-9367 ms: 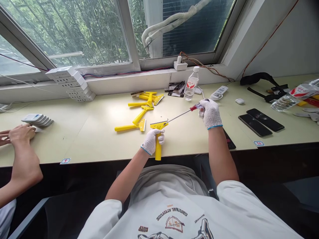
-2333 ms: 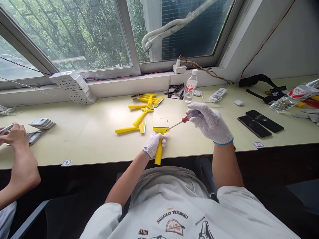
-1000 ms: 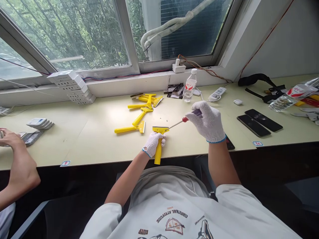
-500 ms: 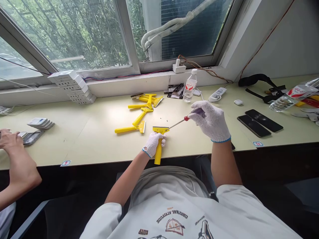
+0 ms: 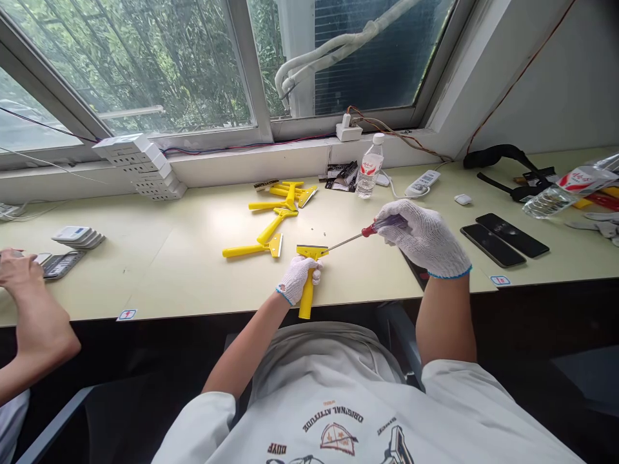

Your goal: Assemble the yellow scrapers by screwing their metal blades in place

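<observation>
On the pale cream desk (image 5: 193, 287), the white-gloved left grip (image 5: 297, 280) clenches a yellow plastic scraper (image 5: 304, 299) at six o'clock; the white-gloved right grip (image 5: 423, 238) grasps a red-handled steel screwdriver (image 5: 369, 230), its tip touching the scraper's head; more yellow scrapers (image 5: 251, 250) lie at twelve o'clock.

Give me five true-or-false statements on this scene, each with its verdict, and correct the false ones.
1. The left hand grips the handle of a yellow scraper. True.
2. The right hand holds a pair of pliers. False: it holds a screwdriver, its shaft reaching the head of the scraper.
3. Both hands wear white knit gloves. True.
4. The water bottle stands on the window sill. False: it stands on the table.
5. Two black smartphones lie to the right of the right hand. True.
</observation>
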Available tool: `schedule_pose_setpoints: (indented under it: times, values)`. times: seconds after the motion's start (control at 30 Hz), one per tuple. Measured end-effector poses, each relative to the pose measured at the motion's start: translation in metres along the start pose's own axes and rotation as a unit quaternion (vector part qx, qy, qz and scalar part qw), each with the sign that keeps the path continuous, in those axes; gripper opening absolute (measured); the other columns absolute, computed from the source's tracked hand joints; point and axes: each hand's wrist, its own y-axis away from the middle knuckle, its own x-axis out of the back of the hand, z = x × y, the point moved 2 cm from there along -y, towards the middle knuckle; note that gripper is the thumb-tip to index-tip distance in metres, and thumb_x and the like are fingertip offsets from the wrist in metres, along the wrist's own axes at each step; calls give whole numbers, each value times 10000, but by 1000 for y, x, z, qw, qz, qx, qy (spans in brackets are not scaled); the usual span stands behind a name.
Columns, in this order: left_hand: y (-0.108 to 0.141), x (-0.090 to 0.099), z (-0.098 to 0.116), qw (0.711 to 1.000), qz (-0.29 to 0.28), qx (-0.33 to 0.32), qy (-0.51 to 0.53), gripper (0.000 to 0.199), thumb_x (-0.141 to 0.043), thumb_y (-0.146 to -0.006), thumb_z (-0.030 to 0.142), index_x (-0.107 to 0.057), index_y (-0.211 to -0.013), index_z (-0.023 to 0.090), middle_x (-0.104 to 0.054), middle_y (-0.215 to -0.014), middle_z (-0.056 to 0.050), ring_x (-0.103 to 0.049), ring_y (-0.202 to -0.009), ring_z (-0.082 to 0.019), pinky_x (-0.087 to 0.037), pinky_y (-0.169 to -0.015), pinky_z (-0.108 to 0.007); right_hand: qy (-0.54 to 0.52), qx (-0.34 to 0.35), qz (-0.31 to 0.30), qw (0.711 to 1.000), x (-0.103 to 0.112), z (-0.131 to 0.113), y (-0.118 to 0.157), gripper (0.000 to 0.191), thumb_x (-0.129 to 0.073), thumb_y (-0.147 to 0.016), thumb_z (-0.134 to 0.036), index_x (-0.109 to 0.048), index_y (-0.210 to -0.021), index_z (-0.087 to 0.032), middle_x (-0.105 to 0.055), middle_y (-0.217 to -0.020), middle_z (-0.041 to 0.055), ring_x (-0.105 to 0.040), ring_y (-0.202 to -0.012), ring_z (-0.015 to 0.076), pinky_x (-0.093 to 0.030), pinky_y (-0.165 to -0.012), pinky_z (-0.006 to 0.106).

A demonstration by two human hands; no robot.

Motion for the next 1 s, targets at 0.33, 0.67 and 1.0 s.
schedule_pose_setpoints:
  times: [0.33,0.67,1.0]
  values:
    - [0,-1,2,1000,20,3,16,207,-716,-659,137,-639,-851,152,-629,-865,-52,-476,-545,-73,-386,-469,-232,32,-30,23,999,-12,5,-5,264,-756,-968,-341,-623,-1179,-255,-791,-1102,61,-760,-840,221,-612,-737,350]
    - [-2,3,-2,1000,-2,2,6,208,-742,-689,163,-623,-860,164,-641,-870,-64,-462,-553,-75,-387,-465,-234,-32,-13,-8,999,-4,-6,-3,140,-753,-1006,-326,-661,-1092,-266,-792,-932,21,-716,-681,171,-613,-674,318]
    - [-2,3,-3,1000,-5,6,-5,226,-742,-709,166,-637,-908,154,-641,-883,-67,-471,-568,-77,-386,-469,-232,-10,-1,52,999,-18,-11,-6,197,-826,-956,-345,-663,-1021,-256,-764,-918,8,-728,-756,175,-594,-717,308]
